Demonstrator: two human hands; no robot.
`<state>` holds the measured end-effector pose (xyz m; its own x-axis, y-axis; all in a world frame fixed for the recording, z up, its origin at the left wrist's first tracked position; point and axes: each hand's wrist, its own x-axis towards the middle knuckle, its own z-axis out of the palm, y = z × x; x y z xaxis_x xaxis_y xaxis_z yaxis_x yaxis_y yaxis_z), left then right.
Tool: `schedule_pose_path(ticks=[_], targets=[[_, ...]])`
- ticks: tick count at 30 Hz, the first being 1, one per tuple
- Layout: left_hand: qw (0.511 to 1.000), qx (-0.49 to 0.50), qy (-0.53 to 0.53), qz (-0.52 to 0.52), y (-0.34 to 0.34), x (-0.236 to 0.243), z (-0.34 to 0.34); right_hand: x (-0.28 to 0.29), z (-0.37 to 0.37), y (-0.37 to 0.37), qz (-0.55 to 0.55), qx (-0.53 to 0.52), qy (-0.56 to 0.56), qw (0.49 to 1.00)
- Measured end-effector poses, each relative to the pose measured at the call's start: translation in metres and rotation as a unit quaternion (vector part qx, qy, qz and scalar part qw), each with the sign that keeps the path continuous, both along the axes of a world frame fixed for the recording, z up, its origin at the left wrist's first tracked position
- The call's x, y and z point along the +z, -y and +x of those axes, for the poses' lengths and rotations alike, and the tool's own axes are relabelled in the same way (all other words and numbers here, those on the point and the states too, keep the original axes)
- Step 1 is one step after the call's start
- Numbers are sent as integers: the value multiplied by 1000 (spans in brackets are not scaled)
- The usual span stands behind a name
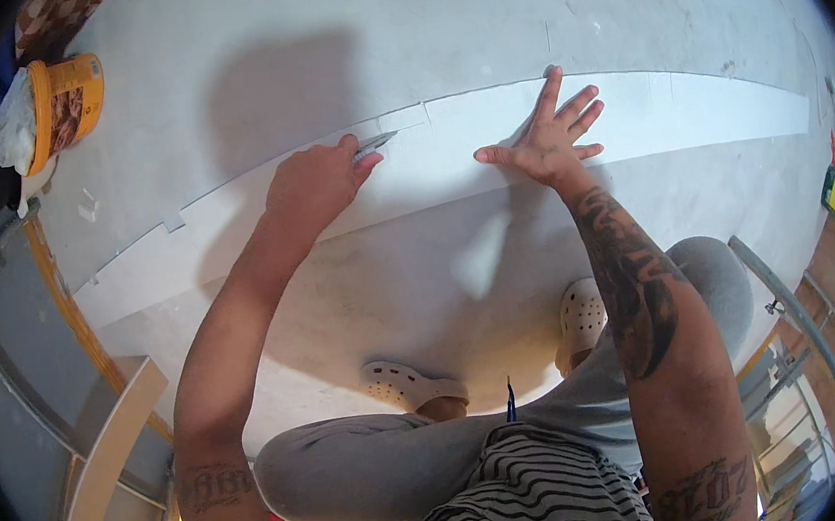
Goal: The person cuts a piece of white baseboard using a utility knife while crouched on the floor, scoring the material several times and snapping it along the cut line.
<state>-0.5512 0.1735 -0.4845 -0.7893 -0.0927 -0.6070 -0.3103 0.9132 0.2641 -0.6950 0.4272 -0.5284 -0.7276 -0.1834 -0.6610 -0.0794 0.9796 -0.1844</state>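
A long white strip [487, 143] of sheet material lies across the pale flat surface, curving in the wide view. Small notches break its far edge. Closed around a knife [375, 145] with a pointed grey blade, my left hand [315, 183] rests over the strip left of centre. The blade points right, close to a short line near the far edge; its handle is mostly hidden in my fist. My right hand [548, 137] lies spread on the strip further right, fingers apart and holding nothing, with one fingertip reaching just past the far edge.
An orange bucket [69, 105] with a plastic bag stands at the far left. Metal frames flank me, one with a wooden edge [70, 304] at left, another [795, 315] at right. My feet in beige clogs [412, 383] are close to the strip's near side.
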Motion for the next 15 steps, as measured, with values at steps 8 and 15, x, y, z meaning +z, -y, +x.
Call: schedule_pose_path(ticks=[8,15], targets=[[1000,6,16,0,6,3,2,1,1,4,-2,-7,9,1000],[998,31,59,22,11,-1,1,8,-2,7,9,-9,18,1000]])
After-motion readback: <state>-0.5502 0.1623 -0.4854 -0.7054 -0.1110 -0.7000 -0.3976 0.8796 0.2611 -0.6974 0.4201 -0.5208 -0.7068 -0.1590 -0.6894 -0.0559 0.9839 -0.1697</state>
